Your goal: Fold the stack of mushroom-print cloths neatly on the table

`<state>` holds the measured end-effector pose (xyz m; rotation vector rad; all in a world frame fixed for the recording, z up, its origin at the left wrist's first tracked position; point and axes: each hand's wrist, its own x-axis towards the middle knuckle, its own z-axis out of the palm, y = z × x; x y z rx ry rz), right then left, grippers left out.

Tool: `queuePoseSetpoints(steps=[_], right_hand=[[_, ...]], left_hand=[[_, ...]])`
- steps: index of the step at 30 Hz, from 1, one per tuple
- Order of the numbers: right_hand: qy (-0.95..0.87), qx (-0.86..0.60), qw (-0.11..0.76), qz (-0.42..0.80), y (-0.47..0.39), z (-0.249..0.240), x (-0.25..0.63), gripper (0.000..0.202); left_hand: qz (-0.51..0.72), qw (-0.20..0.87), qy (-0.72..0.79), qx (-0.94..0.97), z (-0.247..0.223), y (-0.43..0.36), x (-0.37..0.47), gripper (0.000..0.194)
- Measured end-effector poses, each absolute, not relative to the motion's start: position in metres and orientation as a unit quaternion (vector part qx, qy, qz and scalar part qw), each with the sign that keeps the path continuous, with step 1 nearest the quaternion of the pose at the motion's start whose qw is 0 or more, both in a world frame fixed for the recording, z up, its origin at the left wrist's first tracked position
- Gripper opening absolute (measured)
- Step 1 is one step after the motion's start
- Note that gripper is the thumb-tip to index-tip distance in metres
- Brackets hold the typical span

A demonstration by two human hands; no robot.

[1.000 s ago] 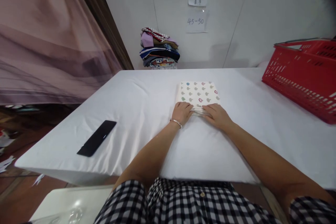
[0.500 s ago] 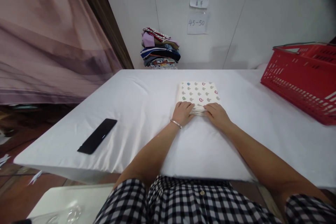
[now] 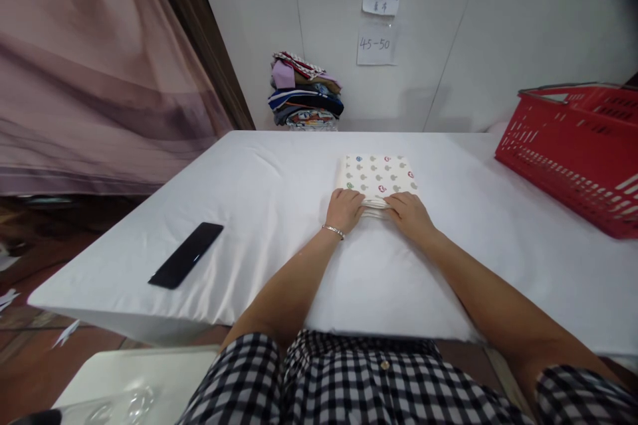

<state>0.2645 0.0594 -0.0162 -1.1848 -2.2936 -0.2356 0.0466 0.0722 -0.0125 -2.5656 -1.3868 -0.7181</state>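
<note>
As folded cloth (image 3: 379,174) looks unmoved vs. earlier, L hand (image 3: 345,210) & R hand (image 3: 409,214) still pinch near edge.

I have the cloth (image 3: 381,174) near the middle of the tabletop (image 3: 264,212), the left hand (image 3: 345,210) and right hand (image 3: 411,214) on its near corners. Left of it, nearer my camera, lies the phone (image 3: 187,255); to the right stands the basket (image 3: 573,153). Behind the far edge I see the textile pile (image 3: 306,93), with two wall sheets (image 3: 377,46) to its right.
</note>
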Motion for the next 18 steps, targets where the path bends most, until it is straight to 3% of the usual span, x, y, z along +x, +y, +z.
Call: queuePoseSetpoints(steps=[5,11,18], right_hand=[[-0.843,-0.44,0.296,-0.091,0.062,-0.017,0.263,0.023],[-0.836,-0.435,0.319,-0.097,0.064,-0.017,0.264,0.024],[-0.832,-0.44,0.319,-0.113,0.066,-0.021,0.262,0.023]], left_hand=[[-0.242,0.085,-0.463,-0.848,-0.004,0.059,0.054,0.028],[-0.127,0.045,-0.457,-0.879,-0.008,0.039,0.077,0.027],[-0.087,0.032,-0.514,-0.853,-0.013,0.05,0.085,0.027]])
